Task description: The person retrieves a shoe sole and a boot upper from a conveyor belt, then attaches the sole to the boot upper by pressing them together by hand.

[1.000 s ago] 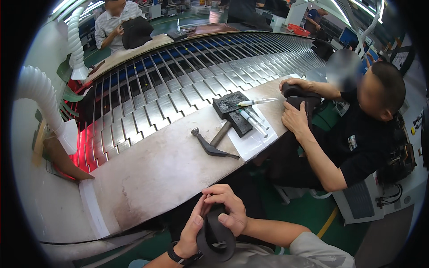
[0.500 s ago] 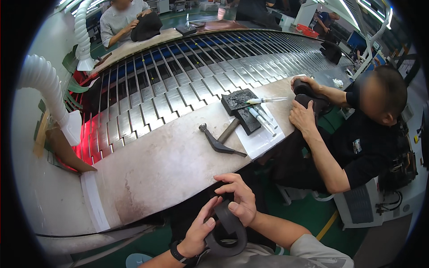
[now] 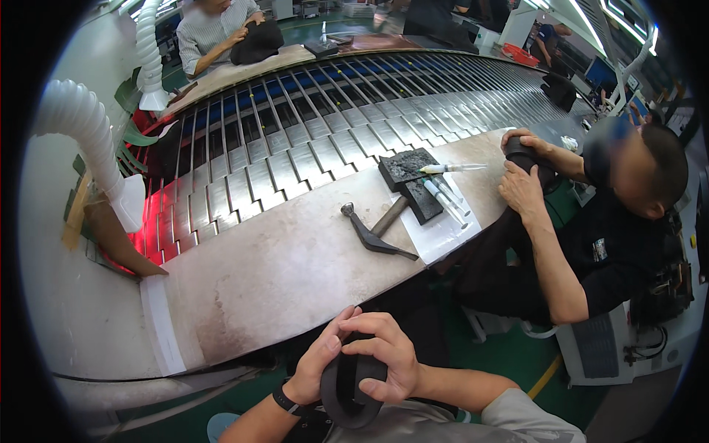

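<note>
Just off the near edge of the table, a dark rounded piece (image 3: 341,406) with a thick looped rim is held between my hands. It resembles a shoe part, but its exact kind is unclear. My left hand (image 3: 313,367) presses along its left side, fingers together and pointing up. Curled over the upper right of the piece is my right hand (image 3: 388,353), its thumb on the rim. The fingertips of both hands meet near the top and partly cover it. On the table beyond lies a hammer (image 3: 362,230) with a curved dark head.
Dark blocks (image 3: 405,167), syringes (image 3: 445,201) and a white sheet (image 3: 432,249) lie beside the hammer. A slatted metal conveyor (image 3: 295,159) runs behind the table (image 3: 258,295). At right a co-worker (image 3: 591,244) handles a dark shoe-like piece; another person works across the conveyor. White hoses (image 3: 92,140) hang at left.
My hands have closed in around the dark piece and tipped it; my fingertips, apart before, now meet at its top. The co-worker's dark piece has also turned slightly.
</note>
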{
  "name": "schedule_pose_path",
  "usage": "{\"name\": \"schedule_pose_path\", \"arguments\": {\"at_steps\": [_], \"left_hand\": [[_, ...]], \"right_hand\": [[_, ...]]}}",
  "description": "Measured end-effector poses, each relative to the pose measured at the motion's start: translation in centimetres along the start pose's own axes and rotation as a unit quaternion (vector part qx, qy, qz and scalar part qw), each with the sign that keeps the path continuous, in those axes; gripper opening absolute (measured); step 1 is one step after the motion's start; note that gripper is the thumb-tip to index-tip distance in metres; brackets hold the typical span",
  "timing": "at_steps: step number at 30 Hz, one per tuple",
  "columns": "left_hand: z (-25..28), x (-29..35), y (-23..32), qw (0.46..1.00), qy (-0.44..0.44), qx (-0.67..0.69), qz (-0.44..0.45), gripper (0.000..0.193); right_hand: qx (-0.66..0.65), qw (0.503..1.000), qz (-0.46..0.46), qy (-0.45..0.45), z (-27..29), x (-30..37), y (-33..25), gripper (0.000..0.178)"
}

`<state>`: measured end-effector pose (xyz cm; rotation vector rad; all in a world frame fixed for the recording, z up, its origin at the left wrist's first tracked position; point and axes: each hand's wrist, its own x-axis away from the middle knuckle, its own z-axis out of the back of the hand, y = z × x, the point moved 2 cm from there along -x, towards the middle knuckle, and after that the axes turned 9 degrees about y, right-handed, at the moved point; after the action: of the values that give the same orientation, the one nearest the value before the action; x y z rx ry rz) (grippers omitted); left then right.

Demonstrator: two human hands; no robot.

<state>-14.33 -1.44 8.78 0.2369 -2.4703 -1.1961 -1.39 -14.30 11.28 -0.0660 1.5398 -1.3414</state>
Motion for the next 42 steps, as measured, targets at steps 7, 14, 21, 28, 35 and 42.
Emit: {"name": "schedule_pose_path", "arguments": {"at_steps": [7, 14, 21, 28, 35, 42], "left_hand": [[1.7, 0.6, 0.8, 0.998, 0.046, 0.035, 0.006, 0.085], [-0.3, 2.1, 1.1, 0.998, -0.064, -0.028, -0.009, 0.096], [-0.3, 3.3, 1.7, 1.000, -0.010, -0.012, -0.003, 0.100], [2.3, 4.0, 5.5, 0.977, 0.174, -0.084, -0.087, 0.091], [9.0, -0.2, 14.4, 0.942, 0.303, -0.010, -0.147, 0.052], [12.7, -1.3, 16.0, 0.825, 0.464, -0.227, -0.227, 0.074]], "right_hand": [[0.006, 1.000, -0.002, 0.011, -0.6, -0.3, -0.4, 0.049], [-0.101, 0.991, -0.045, -0.080, -1.0, -0.7, -1.2, 0.027], [-0.100, 0.988, -0.108, -0.034, -0.2, -1.2, 1.1, 0.030], [-0.046, 0.947, -0.301, 0.101, 0.7, 0.1, 3.3, 0.047], [-0.301, 0.814, -0.477, 0.139, -2.0, 0.1, 4.1, 0.033], [0.053, 0.982, -0.171, -0.068, -3.7, -4.1, 2.9, 0.052]]}}
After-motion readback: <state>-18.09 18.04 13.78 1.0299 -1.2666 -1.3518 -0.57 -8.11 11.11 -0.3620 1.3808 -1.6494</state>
